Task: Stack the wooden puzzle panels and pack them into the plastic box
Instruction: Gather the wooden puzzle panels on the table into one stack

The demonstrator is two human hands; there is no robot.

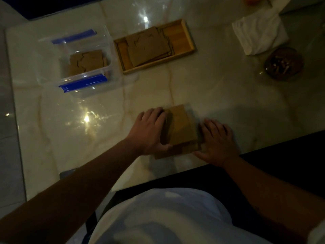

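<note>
- Left hand point(151, 130) lies palm down against the left edge of a small stack of wooden puzzle panels point(179, 130), fingers curled over the top panel's edge and thumb on the near corner; it presses the stack rather than lifting it
- right hand point(217, 139) rests flat on the worktop point(219, 95) at the stack's right edge, fingers spread and touching the panels' side; thumb points toward the near corner; it grips nothing
- stack sits near the front edge of the pale, glossy, marble-patterned worktop, between the two hands; its lower panels stick out slightly at the near side, so the edges are not flush
- clear plastic box point(79, 62) with blue clip handles on its far and near sides stands well apart at the far left; it is open at the top and a few brown panels point(86, 61) with jigsaw-cut outlines lie flat inside
- shallow wooden tray point(189, 36) sits just beside the box on its right; more panels point(147, 45) are piled loosely in it, tilted out of line
- folded white cloth point(260, 35) lies at the far right; near it stands a round dark bowl point(284, 63) with small pale items inside, too dim to identify
- scene is dim and slightly blurred; the person's pale shirt point(167, 217) fills the bottom of the view
</note>
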